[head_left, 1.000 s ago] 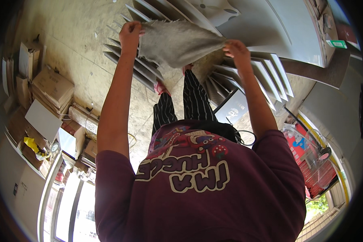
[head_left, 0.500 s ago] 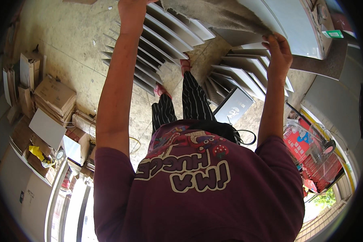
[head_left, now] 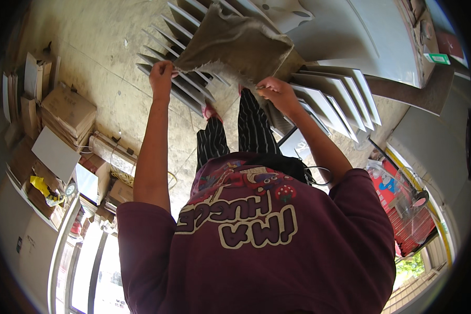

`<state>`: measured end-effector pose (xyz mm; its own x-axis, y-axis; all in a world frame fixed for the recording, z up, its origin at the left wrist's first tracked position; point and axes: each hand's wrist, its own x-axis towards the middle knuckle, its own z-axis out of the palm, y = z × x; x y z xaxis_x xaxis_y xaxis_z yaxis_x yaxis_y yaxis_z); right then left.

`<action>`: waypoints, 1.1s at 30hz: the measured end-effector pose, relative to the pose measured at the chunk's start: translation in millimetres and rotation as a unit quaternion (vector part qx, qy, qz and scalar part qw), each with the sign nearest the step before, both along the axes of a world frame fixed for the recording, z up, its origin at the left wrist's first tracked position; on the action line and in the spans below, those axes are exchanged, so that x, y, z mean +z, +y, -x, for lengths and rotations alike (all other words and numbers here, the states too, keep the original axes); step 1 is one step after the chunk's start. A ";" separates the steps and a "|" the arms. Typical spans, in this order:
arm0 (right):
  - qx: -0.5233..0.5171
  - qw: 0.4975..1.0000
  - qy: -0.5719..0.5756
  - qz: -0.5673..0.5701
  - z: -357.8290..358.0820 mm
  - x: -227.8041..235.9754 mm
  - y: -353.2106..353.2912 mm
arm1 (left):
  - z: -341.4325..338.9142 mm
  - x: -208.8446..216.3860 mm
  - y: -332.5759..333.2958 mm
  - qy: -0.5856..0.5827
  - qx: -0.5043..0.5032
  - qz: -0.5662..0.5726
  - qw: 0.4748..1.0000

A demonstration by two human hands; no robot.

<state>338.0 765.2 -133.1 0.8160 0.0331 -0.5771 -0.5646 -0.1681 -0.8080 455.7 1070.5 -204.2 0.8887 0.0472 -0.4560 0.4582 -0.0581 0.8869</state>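
Observation:
A worn grey-brown cloth (head_left: 235, 44) hangs spread in the air between my two hands, its far part billowing upward. My left hand (head_left: 163, 78) pinches its near left corner. Its near right corner is gripped by my right hand (head_left: 278, 95), fingers closed. Beneath and beyond the cloth stand upright flat panels (head_left: 186, 91) in a fanned row, partly hidden by it. A second group of leaning panels (head_left: 340, 97) stands just right of my right hand.
Stacked cardboard boxes (head_left: 68, 115) stand at the left, near a loose white panel (head_left: 58, 153). A large pale sheet (head_left: 371, 36) and a dark brown board (head_left: 413, 94) lie at the far right. A fan (head_left: 411, 206) is at the right edge.
Both hands have come nearer to my body, and my right hand has moved left. The cloth has been drawn closer and now spreads over the panels.

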 end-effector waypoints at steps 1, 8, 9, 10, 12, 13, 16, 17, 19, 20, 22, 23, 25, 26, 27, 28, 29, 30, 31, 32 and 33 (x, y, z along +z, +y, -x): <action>0.023 1.000 -0.016 0.008 1.7 -7.2 7.6 | 9.6 -7.2 11.8 0.006 0.007 -0.012 1.000; 0.147 0.989 -0.019 0.001 21.8 -38.2 53.8 | 86.5 -47.2 86.4 0.074 0.043 -0.120 0.989; 0.162 0.986 -0.027 -0.006 25.5 -42.2 58.3 | 96.8 -49.1 92.4 0.082 0.048 -0.127 0.987; 0.179 0.983 -0.022 -0.012 28.7 -44.7 64.1 | 107.8 -50.5 98.7 0.090 0.053 -0.135 0.985; 0.214 0.976 -0.012 -0.022 34.4 -46.5 73.5 | 130.2 -56.3 114.0 0.106 0.049 -0.156 0.981; 0.229 0.973 -0.007 -0.021 36.1 -44.8 76.7 | 140.2 -57.5 119.3 0.114 0.045 -0.167 0.978; 0.278 0.960 -0.013 -0.025 44.7 -47.4 83.4 | 167.8 -56.5 133.9 0.134 0.035 -0.199 0.970; 0.306 0.952 -0.020 -0.016 47.8 -48.3 84.5 | 174.9 -54.9 137.4 0.146 0.029 -0.211 0.966; 0.326 0.944 0.028 -0.044 52.9 -47.9 86.4 | 190.8 -54.5 148.2 0.160 0.011 -0.228 0.960; 0.337 0.938 0.051 -0.058 54.7 -47.5 87.2 | 199.9 -55.9 155.4 0.173 0.003 -0.228 0.958; 0.350 0.931 0.070 -0.075 55.2 -46.2 87.3 | 212.0 -55.0 164.5 0.197 -0.016 -0.228 0.953; 0.349 0.930 0.081 -0.081 54.7 -44.3 87.1 | 215.8 -52.4 166.5 0.215 -0.021 -0.227 0.950; 0.343 0.930 0.094 -0.093 51.4 -37.0 85.8 | 221.3 -50.2 170.6 0.223 -0.043 -0.231 0.946; 0.338 0.931 0.096 -0.098 48.2 -30.9 84.4 | 224.5 -49.6 173.1 0.227 -0.053 -0.234 0.944; 0.333 0.932 0.098 -0.103 46.0 -25.7 83.3 | 228.2 -49.1 174.9 0.225 -0.049 -0.230 0.946; 0.317 0.939 0.094 -0.098 43.9 -22.2 81.5 | 227.2 -45.9 172.7 0.219 -0.043 -0.216 0.951; 0.301 0.945 0.090 -0.093 42.2 -19.1 79.7 | 226.0 -42.8 170.5 0.212 -0.037 -0.203 0.955; 0.285 0.951 0.086 -0.088 40.9 -16.5 77.6 | 224.4 -39.6 168.5 0.205 -0.031 -0.190 0.960; 0.259 0.959 0.070 -0.092 40.6 -16.4 74.2 | 219.8 -34.3 164.4 0.202 -0.036 -0.176 0.963; 0.233 0.966 0.054 -0.096 41.0 -18.0 70.3 | 215.3 -29.0 160.0 0.193 -0.030 -0.168 0.966; 0.206 0.973 0.038 -0.099 40.9 -18.6 65.9 | 210.8 -23.6 155.5 0.184 -0.025 -0.159 0.970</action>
